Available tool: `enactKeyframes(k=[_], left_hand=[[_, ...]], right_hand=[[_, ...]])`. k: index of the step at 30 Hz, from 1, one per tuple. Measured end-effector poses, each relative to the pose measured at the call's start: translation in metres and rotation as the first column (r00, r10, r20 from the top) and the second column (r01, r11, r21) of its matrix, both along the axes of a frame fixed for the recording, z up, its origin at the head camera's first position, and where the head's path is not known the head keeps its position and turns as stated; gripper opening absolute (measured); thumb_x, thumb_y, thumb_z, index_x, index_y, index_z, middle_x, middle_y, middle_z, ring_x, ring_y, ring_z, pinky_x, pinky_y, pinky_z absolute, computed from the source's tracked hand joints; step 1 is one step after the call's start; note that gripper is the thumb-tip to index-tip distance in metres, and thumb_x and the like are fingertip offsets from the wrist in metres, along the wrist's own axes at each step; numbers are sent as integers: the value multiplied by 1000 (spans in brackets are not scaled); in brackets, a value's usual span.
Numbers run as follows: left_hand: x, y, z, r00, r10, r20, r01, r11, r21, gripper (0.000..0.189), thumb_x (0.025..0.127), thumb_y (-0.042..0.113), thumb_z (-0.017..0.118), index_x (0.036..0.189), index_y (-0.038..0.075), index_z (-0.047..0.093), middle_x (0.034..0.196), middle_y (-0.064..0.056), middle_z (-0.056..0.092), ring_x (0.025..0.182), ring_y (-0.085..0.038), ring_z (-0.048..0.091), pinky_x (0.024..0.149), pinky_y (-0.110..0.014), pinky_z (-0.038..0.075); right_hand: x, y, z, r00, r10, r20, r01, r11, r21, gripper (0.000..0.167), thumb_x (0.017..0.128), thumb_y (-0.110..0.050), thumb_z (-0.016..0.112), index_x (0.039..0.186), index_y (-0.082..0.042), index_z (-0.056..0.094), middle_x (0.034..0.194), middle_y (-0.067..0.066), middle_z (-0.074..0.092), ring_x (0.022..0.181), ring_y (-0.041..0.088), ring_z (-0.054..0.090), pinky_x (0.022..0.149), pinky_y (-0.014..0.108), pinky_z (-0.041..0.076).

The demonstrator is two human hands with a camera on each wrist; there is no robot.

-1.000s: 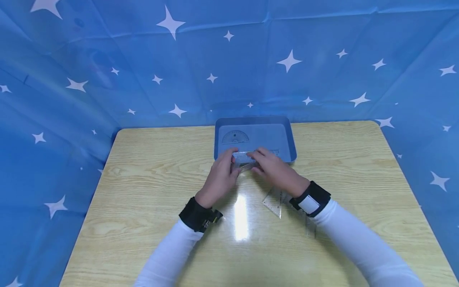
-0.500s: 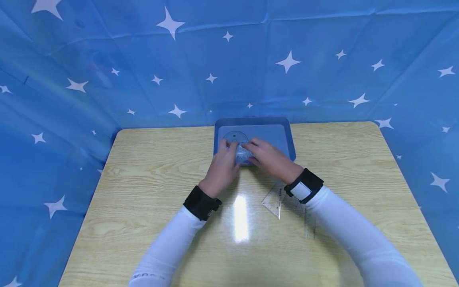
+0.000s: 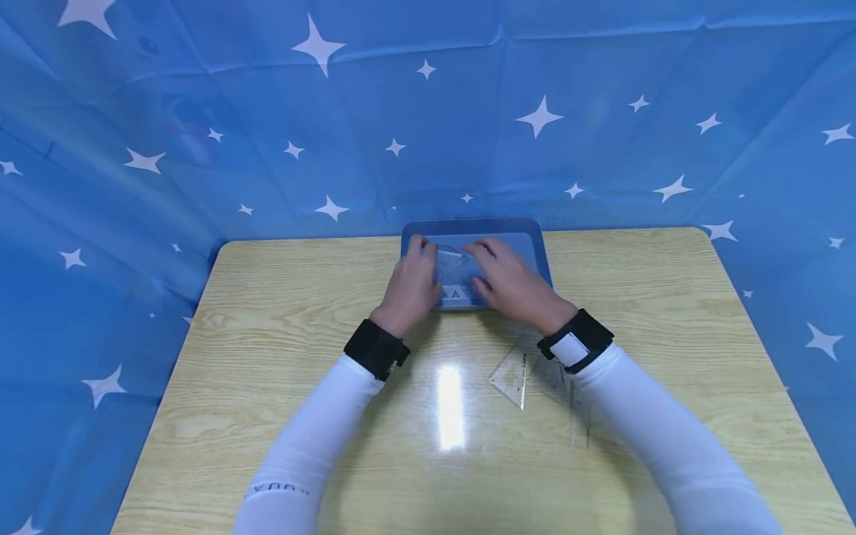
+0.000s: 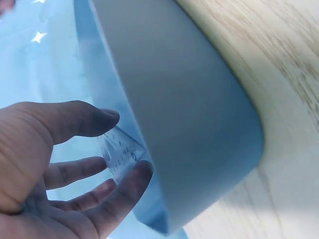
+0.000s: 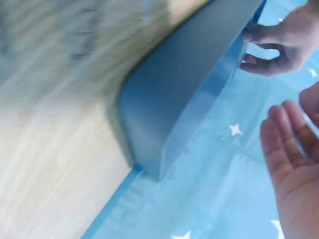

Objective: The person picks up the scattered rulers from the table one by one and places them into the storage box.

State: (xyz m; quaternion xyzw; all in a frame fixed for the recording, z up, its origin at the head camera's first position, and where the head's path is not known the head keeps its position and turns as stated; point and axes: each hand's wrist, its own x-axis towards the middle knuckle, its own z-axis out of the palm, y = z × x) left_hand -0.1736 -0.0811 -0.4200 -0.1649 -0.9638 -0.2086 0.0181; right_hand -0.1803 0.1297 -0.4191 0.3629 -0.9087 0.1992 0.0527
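Note:
Both hands are over the blue tray (image 3: 471, 226) at the back of the table. My left hand (image 3: 408, 286) is at its left side, thumb and fingers spread apart around the corner of a clear marked plastic piece (image 4: 119, 149) in the left wrist view. The right hand (image 3: 513, 286), fingers loosely bent, hovers over the tray's right part with nothing in it; its palm (image 5: 299, 184) shows bare in the right wrist view. Between the hands lie clear drawing tools, with a triangular cut-out piece (image 3: 455, 293) near the front wall and a partly covered protractor (image 3: 449, 251) behind.
A clear set square (image 3: 512, 379) lies on the wooden table (image 3: 281, 312) in front of the tray. Beside it, partly under the right forearm, are a clear ruler (image 3: 579, 420) and another faint clear piece. A blue star-patterned cloth (image 3: 374, 111) hangs right behind the tray.
The hands moved forward over the tray with the clear plastic tools they held together at its front edge. Those tools now lie in the tray and the hands have drawn apart.

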Motion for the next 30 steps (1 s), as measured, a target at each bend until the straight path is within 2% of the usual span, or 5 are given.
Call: enactKeyframes(k=[4,8,16,24,30], left_hand=[[-14,-2,2,999,21,48,-22,999,26,53,90,-5,63,142,-9,51,141,-27,44,93,-31,65,76,-40,57],[-25,-4,0,994,28,105,-32,999,33,51,91,-4,64,140,-8,53,141,-28,43,89,-31,63,75,-40,55],[-43,-1,-15,974,89,208,-83,996,-36,53,92,7,73,140,-6,53,144,-28,41,99,-33,66,83,-41,58],[-54,1,-24,967,105,234,-87,993,-84,51,90,6,72,136,-8,54,142,-30,43,107,-35,65,89,-41,58],[-61,2,-33,966,84,245,-58,992,-112,54,92,11,74,139,-6,54,140,-30,46,120,-39,58,99,-45,53]], right_hand=[[3,20,1,999,-31,4,31,1000,-2,52,100,-12,67,147,-2,51,138,20,55,125,34,56,97,47,53],[8,39,0,1000,-19,17,19,999,-27,49,100,-10,66,146,-2,52,137,18,55,125,33,55,98,48,52],[32,72,-2,991,113,-75,-116,992,-38,38,91,2,73,127,-3,65,122,11,65,113,26,63,88,39,57],[61,85,-27,967,236,-94,-240,970,-44,34,82,5,81,113,-4,69,109,5,68,102,19,66,83,34,59],[69,85,-42,964,262,-56,-260,965,30,32,80,4,84,109,-5,74,109,6,69,101,20,66,83,33,59]])
